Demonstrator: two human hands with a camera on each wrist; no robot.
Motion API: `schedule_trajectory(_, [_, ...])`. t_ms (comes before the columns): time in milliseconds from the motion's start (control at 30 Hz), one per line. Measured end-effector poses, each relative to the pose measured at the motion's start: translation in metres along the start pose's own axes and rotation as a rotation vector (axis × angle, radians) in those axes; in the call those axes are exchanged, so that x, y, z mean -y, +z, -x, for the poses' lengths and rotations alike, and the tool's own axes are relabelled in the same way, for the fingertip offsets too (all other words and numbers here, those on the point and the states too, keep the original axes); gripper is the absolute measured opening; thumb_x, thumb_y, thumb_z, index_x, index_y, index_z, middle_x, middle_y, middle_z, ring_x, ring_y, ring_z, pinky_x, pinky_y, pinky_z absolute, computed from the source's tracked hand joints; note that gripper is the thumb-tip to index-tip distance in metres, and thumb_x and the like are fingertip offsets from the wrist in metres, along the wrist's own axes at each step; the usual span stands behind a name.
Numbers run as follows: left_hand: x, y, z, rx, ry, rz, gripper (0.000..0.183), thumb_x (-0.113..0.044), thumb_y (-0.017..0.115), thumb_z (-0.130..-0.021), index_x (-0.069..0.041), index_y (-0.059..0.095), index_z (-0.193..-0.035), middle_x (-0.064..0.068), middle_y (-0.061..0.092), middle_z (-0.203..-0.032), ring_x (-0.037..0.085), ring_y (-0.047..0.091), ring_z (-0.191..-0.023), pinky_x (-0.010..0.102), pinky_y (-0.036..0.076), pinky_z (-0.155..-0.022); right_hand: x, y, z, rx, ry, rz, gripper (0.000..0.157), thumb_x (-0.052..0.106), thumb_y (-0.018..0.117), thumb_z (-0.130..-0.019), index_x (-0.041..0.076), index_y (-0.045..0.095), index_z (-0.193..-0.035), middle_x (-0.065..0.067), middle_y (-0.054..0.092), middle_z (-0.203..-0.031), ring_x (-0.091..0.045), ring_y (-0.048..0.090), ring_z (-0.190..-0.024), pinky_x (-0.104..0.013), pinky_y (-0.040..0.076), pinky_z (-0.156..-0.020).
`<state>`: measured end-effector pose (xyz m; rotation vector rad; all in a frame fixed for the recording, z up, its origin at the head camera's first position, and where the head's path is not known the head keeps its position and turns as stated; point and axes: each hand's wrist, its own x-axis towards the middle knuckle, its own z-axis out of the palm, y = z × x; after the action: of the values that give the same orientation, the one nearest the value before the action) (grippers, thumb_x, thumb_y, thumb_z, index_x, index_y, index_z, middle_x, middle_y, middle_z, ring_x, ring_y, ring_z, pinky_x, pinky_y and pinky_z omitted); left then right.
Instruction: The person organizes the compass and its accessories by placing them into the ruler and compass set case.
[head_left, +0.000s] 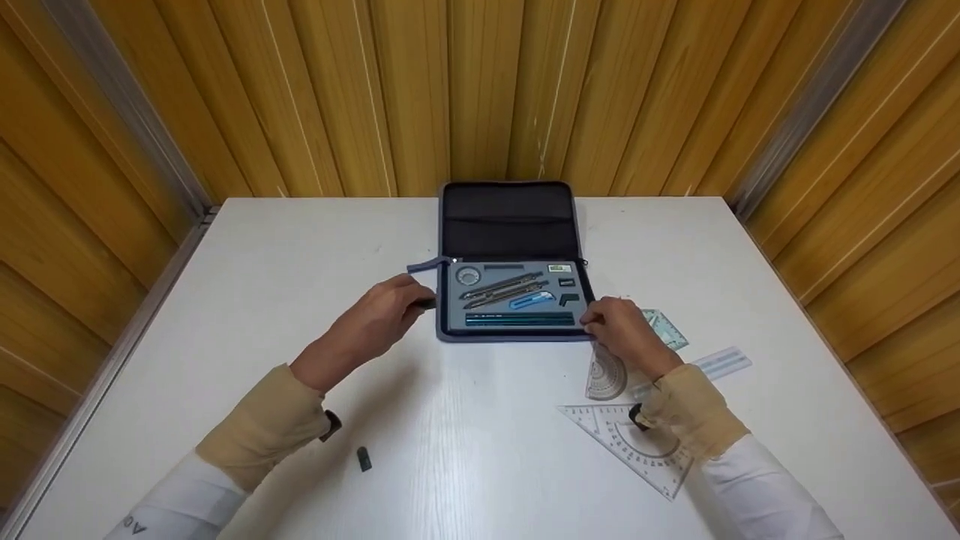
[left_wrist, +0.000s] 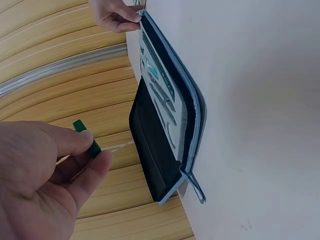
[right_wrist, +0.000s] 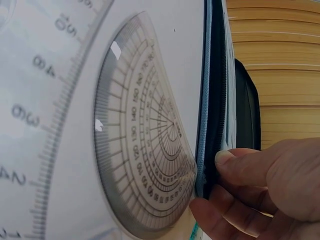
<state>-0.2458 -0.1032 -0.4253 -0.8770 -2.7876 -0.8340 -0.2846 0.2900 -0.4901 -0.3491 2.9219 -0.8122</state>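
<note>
Between the thumb and fingers of my left hand (head_left: 379,311) is a small dark green block (left_wrist: 79,126), held just left of the open zip case (head_left: 454,336). My right hand (head_left: 622,328) pinches the case's near right corner, thumb on the zipped rim (right_wrist: 214,172). A grey insert (head_left: 455,304) in the case bears two metal compasses (head_left: 504,289), a light blue cutter (head_left: 532,300), dark teal pencils (head_left: 517,319), a round dial (head_left: 468,276), a sharpener (head_left: 566,283) and a small white box (head_left: 559,268). The black lid (head_left: 510,217) stands raised behind.
A clear protractor (head_left: 606,373), a large set square (head_left: 630,442), a smaller greenish set square (head_left: 666,330) and a ruler (head_left: 724,363) lie by the right forearm. Another small dark green piece (head_left: 364,458) lies at the front left. Yellow wood-look panels (head_left: 480,97) wall the white table (head_left: 315,240).
</note>
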Motion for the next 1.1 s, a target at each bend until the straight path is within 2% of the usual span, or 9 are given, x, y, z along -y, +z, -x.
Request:
schedule_trajectory(300, [0.005,0.007,-0.044,0.026,-0.019,0.010,0.022,0.006,0.065,-0.098,0.002,0.072,-0.118,0.015,0.068,-0.104,0.023,0.065,-0.094,0.033,0.059,-0.084,0.001,0.001,0.000,-0.006,0.004,0.007,0.013,-0.003,0.066,-0.097,-0.001,0.076,-0.105,-0.018,0.068,-0.109,-0.031,0.063,-0.102,-0.046,0.055,-0.092])
schedule_trajectory(500, [0.008,0.015,-0.075,0.024,-0.039,-0.006,0.024,0.007,0.062,-0.098,0.003,0.072,-0.120,0.018,0.067,-0.111,0.025,0.066,-0.101,0.034,0.058,-0.089,-0.001,0.000,0.000,-0.026,-0.050,0.004,0.011,-0.005,0.068,-0.095,-0.002,0.076,-0.100,-0.018,0.069,-0.105,-0.030,0.063,-0.097,-0.045,0.054,-0.087])
schedule_trajectory(633, [0.011,0.022,-0.093,0.024,-0.048,-0.014,0.026,0.010,0.058,-0.099,0.004,0.071,-0.120,0.019,0.066,-0.112,0.027,0.065,-0.104,0.035,0.056,-0.091,-0.001,0.001,-0.001,-0.028,-0.056,0.015,0.011,-0.005,0.068,-0.094,-0.002,0.076,-0.100,-0.017,0.069,-0.103,-0.031,0.063,-0.097,-0.046,0.054,-0.088])
schedule_trajectory(867, [0.009,0.033,-0.116,0.036,-0.093,-0.026,0.030,0.008,0.054,-0.100,0.001,0.071,-0.123,0.018,0.064,-0.116,0.027,0.064,-0.110,0.036,0.054,-0.095,0.000,0.000,-0.001,-0.032,-0.039,0.015,0.010,-0.005,0.068,-0.094,-0.001,0.076,-0.100,-0.017,0.069,-0.103,-0.031,0.064,-0.097,-0.047,0.054,-0.088])
schedule_trajectory(1100, [0.010,0.047,-0.130,0.085,-0.131,-0.072,0.030,0.004,0.056,-0.102,-0.002,0.072,-0.126,0.015,0.064,-0.118,0.026,0.064,-0.112,0.036,0.054,-0.095,0.000,0.000,0.000,-0.025,-0.045,0.013,0.011,-0.005,0.067,-0.095,-0.002,0.076,-0.102,-0.019,0.069,-0.105,-0.032,0.064,-0.099,-0.048,0.054,-0.089])
